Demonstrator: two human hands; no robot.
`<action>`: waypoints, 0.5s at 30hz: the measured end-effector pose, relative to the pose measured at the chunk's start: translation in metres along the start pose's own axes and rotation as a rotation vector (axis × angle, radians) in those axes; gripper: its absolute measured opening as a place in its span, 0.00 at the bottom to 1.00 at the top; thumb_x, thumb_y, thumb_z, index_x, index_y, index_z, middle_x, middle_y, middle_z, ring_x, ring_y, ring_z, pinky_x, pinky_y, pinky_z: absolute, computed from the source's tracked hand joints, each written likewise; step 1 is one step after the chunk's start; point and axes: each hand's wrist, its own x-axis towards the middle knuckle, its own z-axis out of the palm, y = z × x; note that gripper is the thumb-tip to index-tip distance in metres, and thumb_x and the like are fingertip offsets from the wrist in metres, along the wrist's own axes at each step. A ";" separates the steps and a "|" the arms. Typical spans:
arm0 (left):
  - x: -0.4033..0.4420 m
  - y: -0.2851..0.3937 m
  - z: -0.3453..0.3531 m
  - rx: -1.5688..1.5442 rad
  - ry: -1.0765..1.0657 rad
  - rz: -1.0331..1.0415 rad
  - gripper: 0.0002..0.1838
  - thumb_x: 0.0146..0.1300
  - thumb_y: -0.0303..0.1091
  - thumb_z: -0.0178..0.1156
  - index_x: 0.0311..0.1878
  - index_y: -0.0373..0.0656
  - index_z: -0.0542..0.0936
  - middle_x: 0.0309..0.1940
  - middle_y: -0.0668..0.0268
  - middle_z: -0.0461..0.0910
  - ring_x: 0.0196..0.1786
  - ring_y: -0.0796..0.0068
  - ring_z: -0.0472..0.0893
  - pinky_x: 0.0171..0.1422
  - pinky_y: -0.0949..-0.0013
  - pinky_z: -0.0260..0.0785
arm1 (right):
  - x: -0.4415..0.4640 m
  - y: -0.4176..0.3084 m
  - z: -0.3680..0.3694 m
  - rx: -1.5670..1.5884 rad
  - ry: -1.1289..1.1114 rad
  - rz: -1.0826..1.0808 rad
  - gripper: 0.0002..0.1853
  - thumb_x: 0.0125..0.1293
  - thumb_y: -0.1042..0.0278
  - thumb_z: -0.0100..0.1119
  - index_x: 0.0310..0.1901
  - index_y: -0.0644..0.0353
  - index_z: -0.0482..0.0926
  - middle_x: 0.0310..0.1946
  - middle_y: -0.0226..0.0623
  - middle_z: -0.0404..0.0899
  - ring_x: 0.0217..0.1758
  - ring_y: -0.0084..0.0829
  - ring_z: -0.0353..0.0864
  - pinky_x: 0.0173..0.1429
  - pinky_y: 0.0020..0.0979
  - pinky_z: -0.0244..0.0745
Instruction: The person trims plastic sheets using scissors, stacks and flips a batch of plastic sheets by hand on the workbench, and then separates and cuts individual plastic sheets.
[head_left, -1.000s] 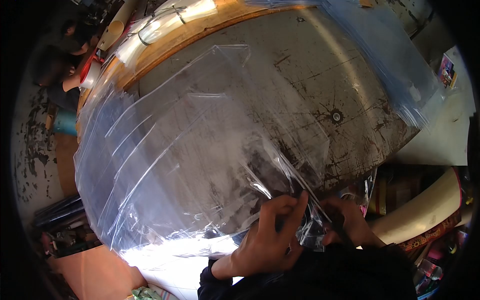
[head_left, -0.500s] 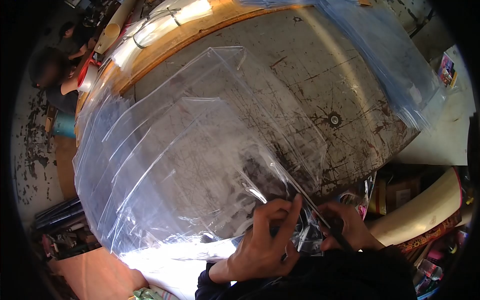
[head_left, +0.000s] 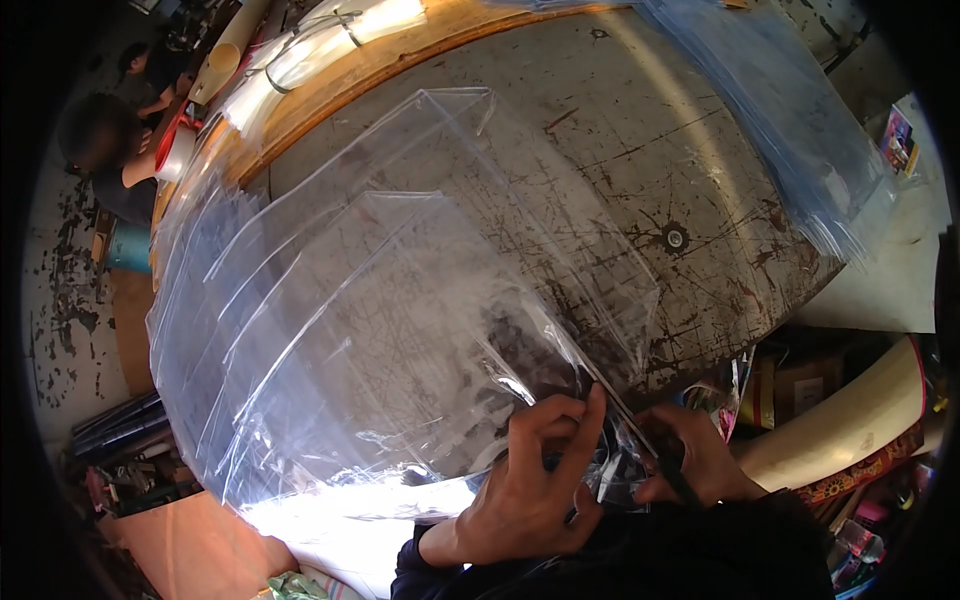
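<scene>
A scratched grey tabletop point(head_left: 620, 110) fills the middle of the frame, rimmed with wood along its upper left edge. Clear plastic sheets point(head_left: 320, 320) spread over it from the left to the lower centre, overlapping and creased (the glare at the lower left whitens one stretch of them). A stack of bluish sheets point(head_left: 770, 120) lies across the upper right. At the lower right, beside the table, is a cream roll point(head_left: 840, 430); at the upper left, a tied bundle of clear film point(head_left: 320, 50) rests along the wooden rim. An orange board point(head_left: 195, 550) sits at the lower left.

The left hand point(head_left: 535, 490), at the lower centre, curls partway over the near edge of the plastic with its index finger extended; whether it pinches the material I cannot tell. The right hand point(head_left: 695, 450), just beside it towards the lower right, has its fingers closed around a dark slim tool point(head_left: 677, 478), next to the sheets' folded edge. Smallest is a round metal fitting point(head_left: 675, 239), right of centre on the tabletop.
</scene>
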 end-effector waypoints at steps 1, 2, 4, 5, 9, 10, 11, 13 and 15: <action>0.000 0.000 0.000 0.004 0.004 0.003 0.37 0.36 0.19 0.57 0.58 0.24 0.65 0.48 0.49 0.60 0.40 0.63 0.76 0.42 0.71 0.76 | 0.000 0.001 -0.001 -0.032 -0.006 0.000 0.38 0.39 0.53 0.77 0.48 0.67 0.69 0.30 0.33 0.76 0.33 0.19 0.72 0.37 0.23 0.67; 0.000 0.000 0.001 0.009 0.009 0.006 0.37 0.35 0.19 0.57 0.58 0.24 0.65 0.48 0.49 0.60 0.40 0.64 0.76 0.42 0.71 0.76 | 0.000 0.002 -0.001 -0.065 -0.012 0.000 0.37 0.39 0.53 0.77 0.48 0.66 0.70 0.28 0.32 0.75 0.31 0.18 0.72 0.35 0.23 0.67; 0.000 0.000 0.001 0.007 0.010 0.007 0.37 0.35 0.19 0.57 0.58 0.24 0.65 0.47 0.49 0.60 0.40 0.64 0.76 0.41 0.71 0.76 | 0.000 0.009 0.000 -0.077 -0.006 -0.013 0.37 0.39 0.52 0.77 0.47 0.66 0.70 0.27 0.31 0.75 0.30 0.18 0.71 0.34 0.23 0.66; 0.000 0.000 0.000 0.006 0.011 0.009 0.37 0.35 0.19 0.57 0.58 0.24 0.65 0.47 0.49 0.60 0.40 0.65 0.76 0.41 0.71 0.76 | 0.000 0.011 0.000 -0.090 -0.001 -0.025 0.36 0.39 0.52 0.77 0.46 0.66 0.71 0.26 0.30 0.75 0.29 0.18 0.71 0.33 0.23 0.66; 0.000 -0.001 0.001 0.006 0.018 0.011 0.37 0.35 0.19 0.58 0.57 0.24 0.66 0.47 0.50 0.60 0.39 0.65 0.76 0.40 0.72 0.76 | 0.000 0.012 0.001 -0.100 0.001 -0.032 0.36 0.40 0.52 0.77 0.46 0.65 0.71 0.25 0.29 0.75 0.28 0.18 0.70 0.32 0.23 0.65; 0.001 0.000 0.001 0.010 0.017 0.010 0.37 0.35 0.19 0.58 0.57 0.24 0.66 0.47 0.50 0.60 0.39 0.65 0.76 0.40 0.72 0.76 | -0.001 0.011 0.001 -0.063 0.011 -0.020 0.36 0.40 0.52 0.77 0.46 0.66 0.71 0.26 0.30 0.75 0.28 0.18 0.71 0.32 0.23 0.65; 0.001 0.000 0.001 0.014 0.017 0.010 0.37 0.35 0.20 0.58 0.57 0.24 0.66 0.47 0.50 0.60 0.39 0.65 0.76 0.39 0.72 0.76 | -0.001 0.009 0.001 -0.026 0.021 -0.008 0.36 0.40 0.52 0.77 0.47 0.66 0.71 0.26 0.30 0.75 0.29 0.18 0.71 0.33 0.22 0.65; 0.000 -0.001 0.001 0.013 0.013 0.015 0.37 0.35 0.20 0.58 0.57 0.25 0.66 0.47 0.50 0.60 0.39 0.65 0.76 0.40 0.72 0.76 | -0.002 0.004 0.002 -0.008 0.037 -0.021 0.36 0.40 0.53 0.77 0.47 0.67 0.71 0.26 0.30 0.75 0.30 0.18 0.71 0.34 0.22 0.66; 0.000 -0.001 0.001 0.015 0.010 0.018 0.37 0.35 0.20 0.58 0.57 0.25 0.66 0.47 0.50 0.61 0.40 0.65 0.76 0.40 0.72 0.76 | -0.001 0.001 0.001 0.011 0.050 -0.036 0.36 0.40 0.53 0.77 0.47 0.67 0.71 0.27 0.31 0.75 0.30 0.18 0.71 0.34 0.22 0.66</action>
